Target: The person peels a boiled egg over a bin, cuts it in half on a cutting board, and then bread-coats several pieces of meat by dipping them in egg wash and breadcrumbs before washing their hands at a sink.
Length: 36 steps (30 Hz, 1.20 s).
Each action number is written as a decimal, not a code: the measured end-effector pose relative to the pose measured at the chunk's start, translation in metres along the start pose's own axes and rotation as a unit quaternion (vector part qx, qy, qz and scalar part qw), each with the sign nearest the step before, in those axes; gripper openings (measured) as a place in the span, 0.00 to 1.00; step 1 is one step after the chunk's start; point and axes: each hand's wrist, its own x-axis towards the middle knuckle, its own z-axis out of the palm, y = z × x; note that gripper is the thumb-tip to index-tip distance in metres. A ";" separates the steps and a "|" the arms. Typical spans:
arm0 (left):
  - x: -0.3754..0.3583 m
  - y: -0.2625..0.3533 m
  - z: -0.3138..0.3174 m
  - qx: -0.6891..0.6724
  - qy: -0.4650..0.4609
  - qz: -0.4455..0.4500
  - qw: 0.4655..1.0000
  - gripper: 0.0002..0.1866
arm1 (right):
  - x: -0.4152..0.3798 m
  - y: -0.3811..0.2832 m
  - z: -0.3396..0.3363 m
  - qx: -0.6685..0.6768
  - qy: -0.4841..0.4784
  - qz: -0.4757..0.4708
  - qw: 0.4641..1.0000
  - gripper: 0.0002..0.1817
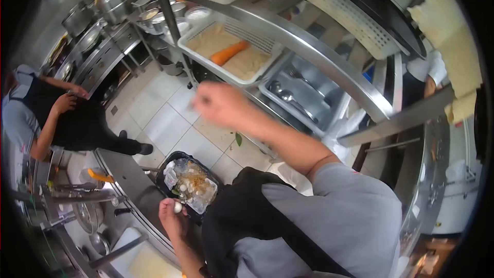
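Observation:
My left hand (172,218) is closed around a small white rounded thing (178,207), at the near side of a black-lined bin (177,154). Its exact kind is too small to make out. Inside the bin lie clear plastic, wet brownish scraps (193,179) and small white bits. Stretched out over the floor, my right hand (221,104) is smeared by motion, so its fingers do not show clearly. Nearest to it is a white basket (253,80) on the shelf, with a carrot (229,52) lying on a beige cloth inside.
Beside the basket, a tray (329,104) holds ladles (288,97). A metal shelf rail (314,46) crosses above. Another person (51,108) stands at the left near a counter with pots (116,0). At lower left are a cutting board (128,249) and an orange-handled tool (100,176).

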 end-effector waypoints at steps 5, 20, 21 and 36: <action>0.003 0.000 0.018 0.016 0.008 -0.040 0.999 0.06 | -0.001 0.123 -0.123 -0.357 0.322 0.033 0.876 0.13; -0.040 0.008 0.008 0.548 0.047 0.064 0.833 0.19 | 0.097 0.290 -0.164 -0.408 0.138 0.096 0.898 0.24; -0.050 0.013 0.004 0.534 0.038 0.064 0.842 0.18 | 0.086 0.201 -0.112 -0.317 0.155 0.000 0.936 0.23; -0.305 0.004 -0.231 0.075 0.197 0.006 0.977 0.18 | -0.224 -0.263 0.304 -0.198 -0.683 -0.302 0.635 0.25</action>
